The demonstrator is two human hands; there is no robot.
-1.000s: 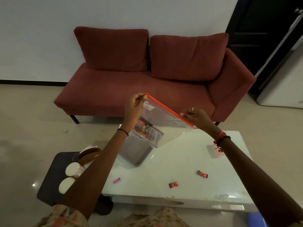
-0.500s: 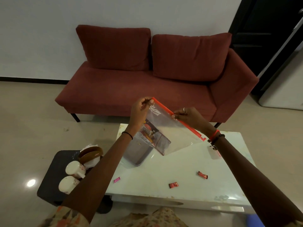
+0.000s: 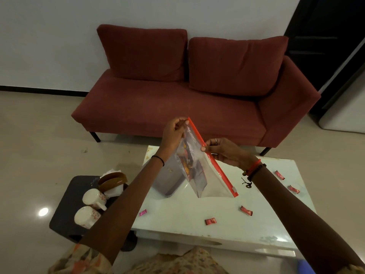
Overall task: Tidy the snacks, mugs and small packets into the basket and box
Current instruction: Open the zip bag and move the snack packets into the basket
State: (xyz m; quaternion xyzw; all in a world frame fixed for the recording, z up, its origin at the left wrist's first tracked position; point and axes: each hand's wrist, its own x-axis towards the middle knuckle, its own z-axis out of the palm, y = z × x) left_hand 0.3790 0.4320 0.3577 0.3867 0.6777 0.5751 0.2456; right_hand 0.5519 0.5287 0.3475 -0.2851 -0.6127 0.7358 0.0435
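I hold a clear zip bag [image 3: 212, 180] with an orange-red seal strip above the white table [image 3: 177, 220]. My left hand [image 3: 173, 133] pinches the strip's top corner; my right hand [image 3: 223, 150] pinches the strip part-way down. Snack packets [image 3: 187, 165] show through the plastic. Behind the bag stands a grey box [image 3: 167, 180] on the table. Small red wrapped sweets [image 3: 210, 221] [image 3: 246, 210] [image 3: 279, 175] [image 3: 293, 189] and a pink one [image 3: 143, 212] lie loose on the table. Two white mugs [image 3: 94, 198] [image 3: 87, 216] lie on a dark stool [image 3: 67, 204] to the left.
A brown basket [image 3: 113, 179] with white paper sits at the stool's far side. A red sofa [image 3: 177, 107] stands beyond the table, with a dark doorway [image 3: 325, 36] at the far right. Pale tiled floor surrounds the furniture.
My right hand has slid along the seal strip toward my left hand, and the bag now hangs steeper, its free end dropping toward the table.
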